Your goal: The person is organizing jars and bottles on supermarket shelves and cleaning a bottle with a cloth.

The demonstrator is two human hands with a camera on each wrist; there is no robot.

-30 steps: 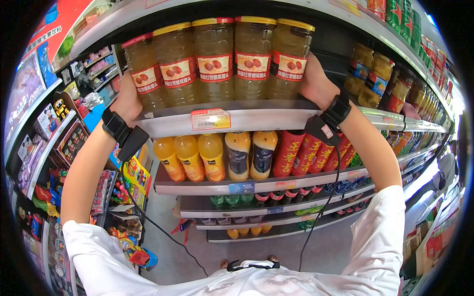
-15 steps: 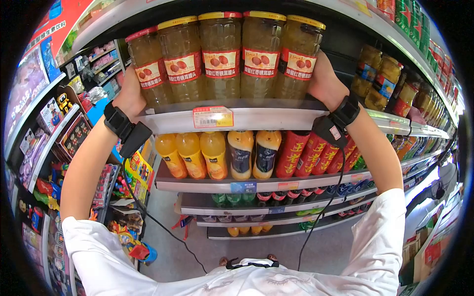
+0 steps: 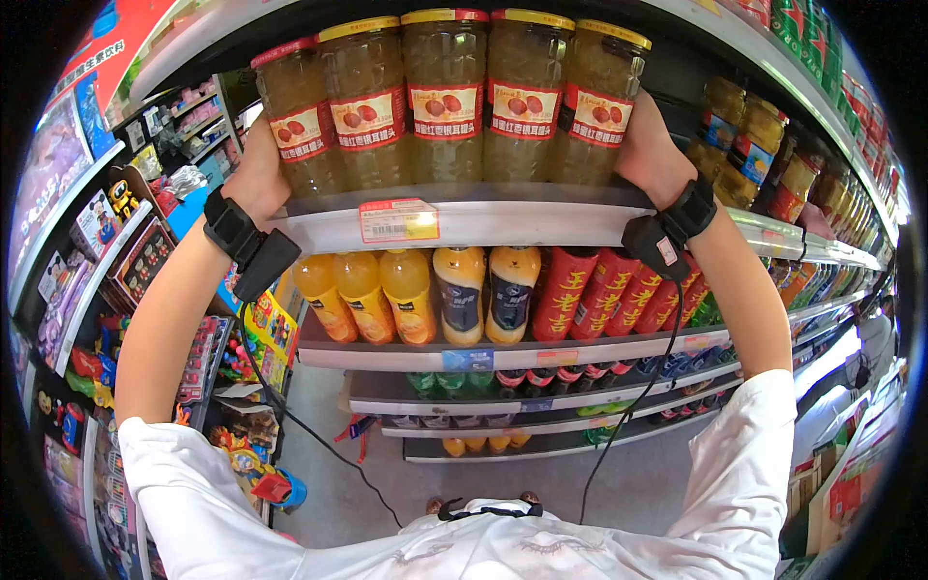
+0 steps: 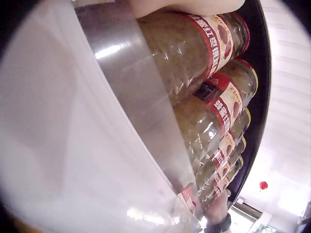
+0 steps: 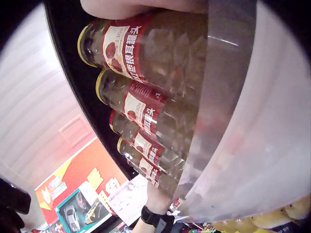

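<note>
A tight row of several glass jars (image 3: 445,106) with red-date labels stands upright on the upper shelf, their lids red or yellow. My left hand (image 3: 259,169) lies against the outer side of the leftmost jar (image 3: 303,121). On the other end, my right hand (image 3: 650,145) presses the rightmost jar (image 3: 601,106). Both hands flank the row, their fingertips hidden behind the jars. In the left wrist view, part of the left hand (image 4: 189,6) runs along the nearest jar (image 4: 180,48). The right wrist view has the right hand (image 5: 141,7) along its nearest jar (image 5: 160,48).
A clear lip edges the shelf, with a price tag (image 3: 399,220) on its front. Below stand orange drink bottles (image 3: 367,295) and red cans (image 3: 604,295). More jars (image 3: 754,150) sit farther right. Toy racks (image 3: 126,280) line the left. Cables (image 3: 628,416) hang from both wrists.
Relative to the price tag, the row of jars has slid rightward along the shelf, with both hands staying at its ends. The head view has shifted slightly.
</note>
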